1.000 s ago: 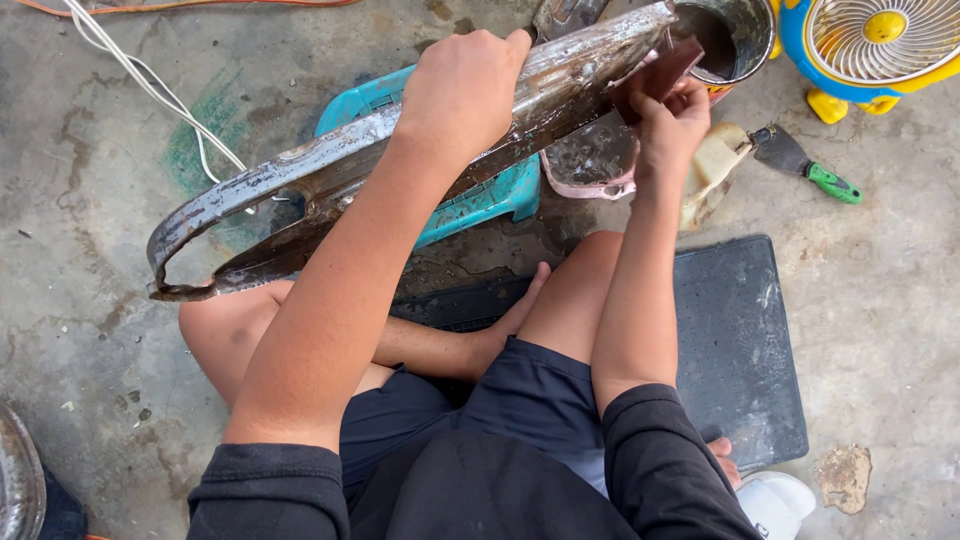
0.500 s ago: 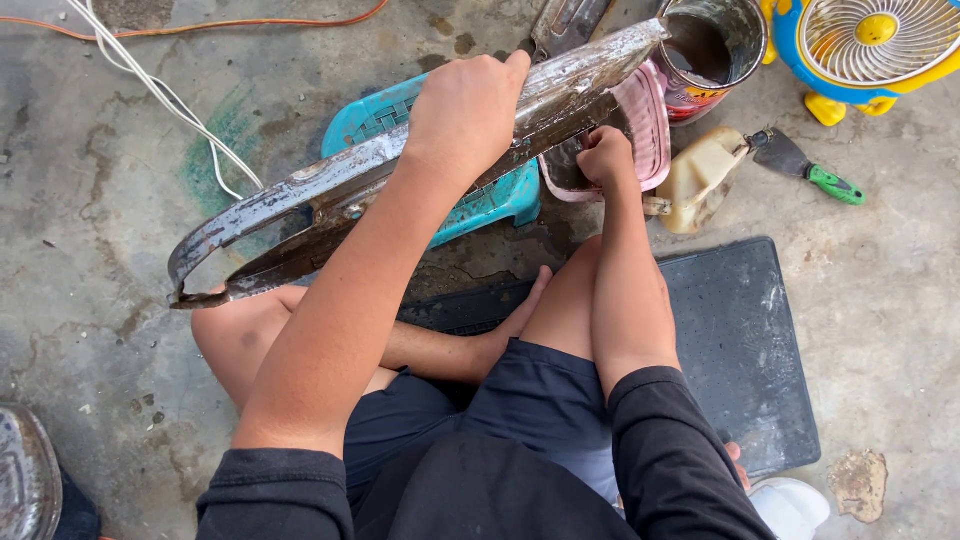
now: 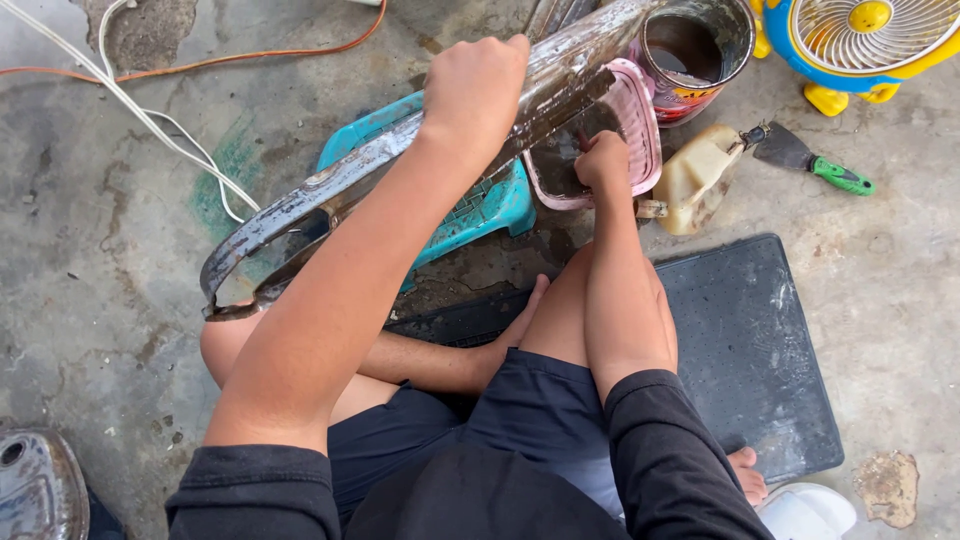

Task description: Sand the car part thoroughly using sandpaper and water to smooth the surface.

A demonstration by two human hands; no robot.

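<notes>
Two bare hands are on one long, grimy metal panel (image 3: pixel 400 160), a curved, scuffed piece running from the near left up to the far right. The left hand (image 3: pixel 475 90) sits on top of it, fingers curled over and pressed together, gripping its upper edge. The right hand (image 3: pixel 603 160) is tucked under the panel's far end, closed into a loose fist; what the fingertips pinch there cannot be told, since they are hidden behind the knuckles. That hand hovers right over a pink basket (image 3: pixel 630 140), which lies on the concrete floor (image 3: pixel 90 250) just beneath the panel. Under the panel's middle stands a teal plastic stool (image 3: pixel 480 205), and the panel seems to rest across it. At the far right of the panel is a dirty open tin can (image 3: pixel 695 55), dark liquid inside, touching the pink basket. Right of that lies a cream plastic jug (image 3: pixel 695 180) on its side, and next to it a scraper (image 3: pixel 805 160) with a green handle. In the far right corner sits a blue and yellow fan (image 3: pixel 870 45). The person sits cross-legged on a black rubber mat (image 3: pixel 760 350). White and orange cables (image 3: pixel 150 110) snake across the far left, and a rounded metal part (image 3: pixel 35 485) peeks in at the near left corner
</notes>
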